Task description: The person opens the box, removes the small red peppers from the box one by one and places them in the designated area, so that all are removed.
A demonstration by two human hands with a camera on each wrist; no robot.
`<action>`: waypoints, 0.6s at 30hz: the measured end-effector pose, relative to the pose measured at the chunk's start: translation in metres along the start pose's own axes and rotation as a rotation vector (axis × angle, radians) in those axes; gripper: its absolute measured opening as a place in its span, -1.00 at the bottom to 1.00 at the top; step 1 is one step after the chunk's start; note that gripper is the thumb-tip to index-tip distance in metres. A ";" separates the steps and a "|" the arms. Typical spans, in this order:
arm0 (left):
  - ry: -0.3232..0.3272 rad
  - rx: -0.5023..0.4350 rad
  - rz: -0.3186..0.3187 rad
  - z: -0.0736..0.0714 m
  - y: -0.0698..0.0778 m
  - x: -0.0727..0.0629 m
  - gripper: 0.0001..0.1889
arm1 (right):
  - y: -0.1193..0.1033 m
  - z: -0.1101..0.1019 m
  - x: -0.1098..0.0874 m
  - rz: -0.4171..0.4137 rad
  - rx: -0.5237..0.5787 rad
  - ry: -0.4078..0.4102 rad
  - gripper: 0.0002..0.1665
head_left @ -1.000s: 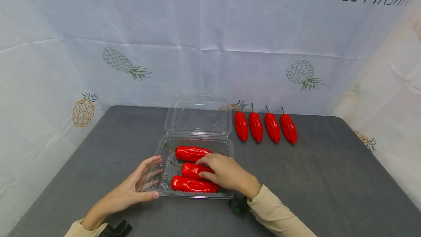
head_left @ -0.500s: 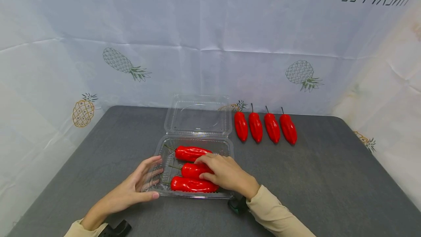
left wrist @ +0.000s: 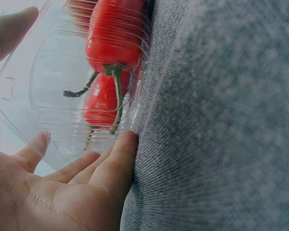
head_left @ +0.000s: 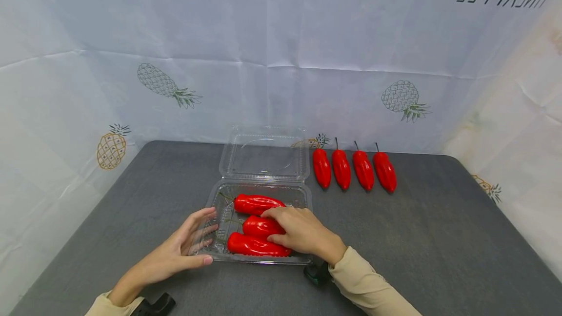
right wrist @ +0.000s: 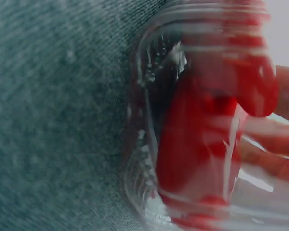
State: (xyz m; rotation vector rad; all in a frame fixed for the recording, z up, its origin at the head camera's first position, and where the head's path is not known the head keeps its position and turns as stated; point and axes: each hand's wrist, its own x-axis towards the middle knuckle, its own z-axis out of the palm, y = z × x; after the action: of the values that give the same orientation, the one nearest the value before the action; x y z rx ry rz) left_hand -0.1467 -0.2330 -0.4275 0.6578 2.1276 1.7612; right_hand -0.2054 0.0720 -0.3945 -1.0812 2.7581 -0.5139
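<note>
A clear plastic clamshell box (head_left: 254,260) stands on the dark grey table, its lid (head_left: 265,155) tipped back. Three red chili peppers lie crosswise inside, stems to the left: a far pepper (head_left: 254,204), a middle pepper (head_left: 259,227) and a near pepper (head_left: 250,245). My right hand (head_left: 303,230) reaches over the box's right side and grips the middle pepper by its right end, which the fingers hide. At the box's left wall, my left hand (head_left: 175,246) rests with fingers (left wrist: 115,163) extended along the outside and thumb apart at the near corner.
Several more red peppers (head_left: 341,169) stand in a row at the table's back, right of the lid, stems pointing away. A white pineapple-print cloth (head_left: 281,96) hangs behind and beside the table (head_left: 439,238).
The right hand and the middle pepper have shifted very slightly within the box. The near pepper has moved a little away from the front rim. The left hand has stayed still.
</note>
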 end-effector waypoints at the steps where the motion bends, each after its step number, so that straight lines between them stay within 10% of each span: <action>1: 0.001 0.001 -0.002 0.000 0.000 0.000 -0.05 | 0.000 0.000 0.000 0.001 0.009 0.000 -0.40; 18: 0.014 0.017 -0.048 0.000 0.002 -0.001 -0.05 | 0.004 -0.010 0.000 0.000 0.247 0.058 -0.33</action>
State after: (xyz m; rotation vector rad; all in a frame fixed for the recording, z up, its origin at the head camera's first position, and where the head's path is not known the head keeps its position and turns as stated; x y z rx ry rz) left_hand -0.1453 -0.2330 -0.4253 0.5956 2.1517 1.7293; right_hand -0.2099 0.0773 -0.3868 -1.0217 2.6519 -0.8720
